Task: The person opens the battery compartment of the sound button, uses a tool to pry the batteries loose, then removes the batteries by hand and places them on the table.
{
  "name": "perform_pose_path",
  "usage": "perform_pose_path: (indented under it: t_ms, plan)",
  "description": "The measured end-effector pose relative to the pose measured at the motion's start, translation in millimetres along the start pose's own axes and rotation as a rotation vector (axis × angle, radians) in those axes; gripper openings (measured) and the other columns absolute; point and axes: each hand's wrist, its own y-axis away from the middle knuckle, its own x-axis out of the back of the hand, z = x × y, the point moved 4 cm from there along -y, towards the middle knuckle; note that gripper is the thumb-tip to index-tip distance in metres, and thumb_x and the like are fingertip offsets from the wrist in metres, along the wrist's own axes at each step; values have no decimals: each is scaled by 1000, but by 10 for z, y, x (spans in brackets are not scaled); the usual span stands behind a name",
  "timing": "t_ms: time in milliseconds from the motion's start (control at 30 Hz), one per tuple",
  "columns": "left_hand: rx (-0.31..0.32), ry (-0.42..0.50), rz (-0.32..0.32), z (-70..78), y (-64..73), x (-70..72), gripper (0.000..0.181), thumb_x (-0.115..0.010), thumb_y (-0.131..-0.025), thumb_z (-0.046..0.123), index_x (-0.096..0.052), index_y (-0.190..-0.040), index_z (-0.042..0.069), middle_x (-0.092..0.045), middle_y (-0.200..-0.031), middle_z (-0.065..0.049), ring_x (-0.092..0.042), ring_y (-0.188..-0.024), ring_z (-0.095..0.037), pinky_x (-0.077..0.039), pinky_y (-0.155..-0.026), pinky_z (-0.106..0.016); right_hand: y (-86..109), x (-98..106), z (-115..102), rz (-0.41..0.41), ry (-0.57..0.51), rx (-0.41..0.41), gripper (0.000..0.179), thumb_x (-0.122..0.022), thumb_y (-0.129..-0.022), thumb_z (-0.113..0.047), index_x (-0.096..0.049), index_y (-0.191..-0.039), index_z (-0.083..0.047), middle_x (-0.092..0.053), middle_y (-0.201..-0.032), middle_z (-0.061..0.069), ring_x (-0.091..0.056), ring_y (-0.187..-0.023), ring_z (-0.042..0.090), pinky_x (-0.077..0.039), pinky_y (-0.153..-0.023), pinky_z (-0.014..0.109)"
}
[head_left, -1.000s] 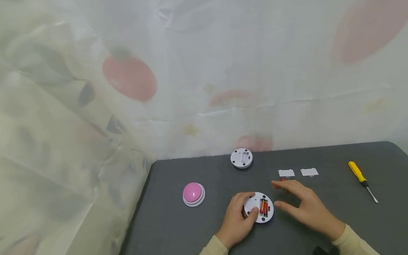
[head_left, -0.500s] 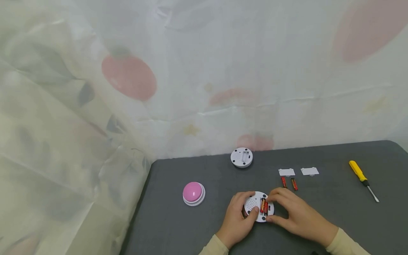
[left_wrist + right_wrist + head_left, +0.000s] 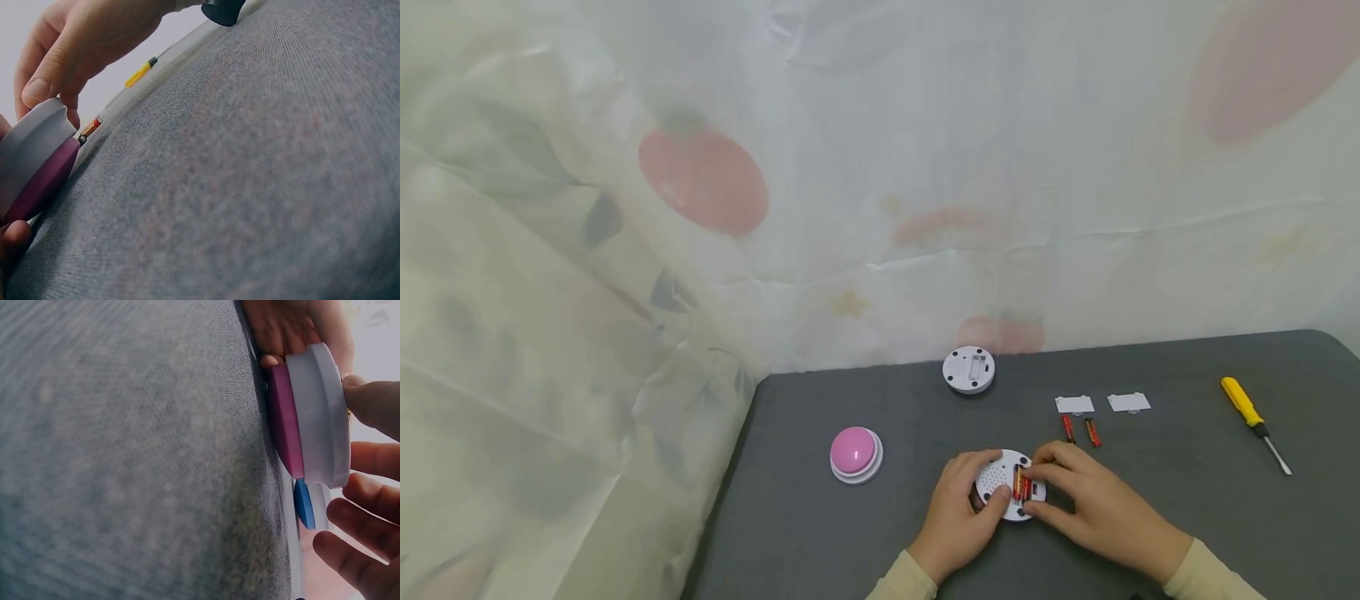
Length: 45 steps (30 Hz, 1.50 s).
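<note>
In the head view my left hand (image 3: 960, 512) holds a round white push button (image 3: 992, 478) upside down, thumb on its back and fingers around its far side. Its pink dome (image 3: 284, 422) faces down in the right wrist view. Two red AAA batteries (image 3: 1018, 483) lie side by side in its uncovered battery slot. My right hand (image 3: 1101, 508) has thumb and index fingertips at the two ends of the right-hand battery (image 3: 1027, 490), pinching it in the slot. Its other fingers (image 3: 350, 562) spread loosely beside the button.
Two more red batteries (image 3: 1092, 432) lie behind my right hand, below two white battery covers (image 3: 1128, 402). Another upturned button (image 3: 968, 370), its slot bare, sits at the grey table's (image 3: 910, 408) back edge. A pink-domed button (image 3: 853, 452) stands left, a yellow-handled screwdriver (image 3: 1242, 402) right.
My right hand has moved left from beside the button to its battery slot, thumb and index closing on the right-hand battery. The left hand keeps its hold on the button.
</note>
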Motion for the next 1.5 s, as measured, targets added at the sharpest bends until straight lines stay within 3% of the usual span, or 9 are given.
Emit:
perform_pose_path:
  t_ms: [100, 300, 767, 967, 1067, 1200, 1333, 1500]
  plan:
    - [-23, -11, -12, 5, 9, -1, 49, -75, -104, 38, -64, -149, 21, -67, -133, 6, -55, -106, -5, -49, -83, -18, -3, 2, -4, 9, 34, 24, 38, -96, -86, -30, -82, -120, -21, -63, -123, -13, -60, -104, 3, -53, -87, 22]
    - [-13, -37, -66, 15, 23, 0, 75, -84, -95, 52, -57, -157, 20, -60, -150, 6, -55, -128, -11, -51, -106, -34, -2, 21, 6, 20, 74, 56, 36, -95, -86, -26, -82, -119, -23, -68, -123, -14, -65, -109, 8, -57, -90, 31]
    - [-14, -40, -71, 17, 17, -4, 81, -87, -93, 51, -56, -158, 16, -59, -153, 6, -54, -129, -10, -51, -105, -33, 0, 28, 6, 29, 68, 92, 35, -88, -89, -13, -82, -122, -23, -72, -124, -16, -67, -112, 7, -50, -100, 23]
    - [-6, -45, -69, 12, 19, -6, 80, -87, -93, 52, -56, -158, 16, -60, -152, 7, -55, -127, -10, -51, -105, -33, 3, 18, -5, 36, 11, 190, 19, -72, -106, -21, -80, -125, -21, -72, -124, -13, -65, -114, 12, -40, -110, 20]
    - [-4, -44, -68, 9, 15, -4, 80, -86, -93, 53, -56, -158, 16, -60, -151, 7, -55, -123, -8, -52, -99, -27, 0, 21, -14, 56, -33, 266, 22, -63, -113, -29, -79, -125, -21, -71, -125, -10, -65, -114, 14, -39, -111, 21]
    - [-7, -46, -67, 7, 9, -1, 82, -87, -93, 53, -55, -158, 15, -60, -151, 7, -54, -117, -6, -49, -90, -19, 0, 34, -6, 52, -89, 313, 19, -76, -106, -28, -79, -124, -23, -69, -124, -9, -64, -112, 15, -43, -107, 23]
    - [-12, -54, -72, 11, 8, 0, 82, -87, -92, 52, -55, -158, 15, -60, -151, 7, -53, -118, -6, -49, -92, -20, 16, 51, 21, 19, -130, 302, 35, -91, -91, -20, -81, -124, -27, -69, -126, -8, -63, -112, 15, -46, -100, 21]
    - [-4, -47, -75, 25, 12, 12, 81, -86, -93, 53, -55, -159, 15, -60, -151, 7, -53, -120, -7, -50, -96, -23, 26, 61, 50, -9, -153, 273, 40, -94, -86, -17, -82, -122, -31, -70, -130, -5, -63, -115, 16, -44, -104, 17]
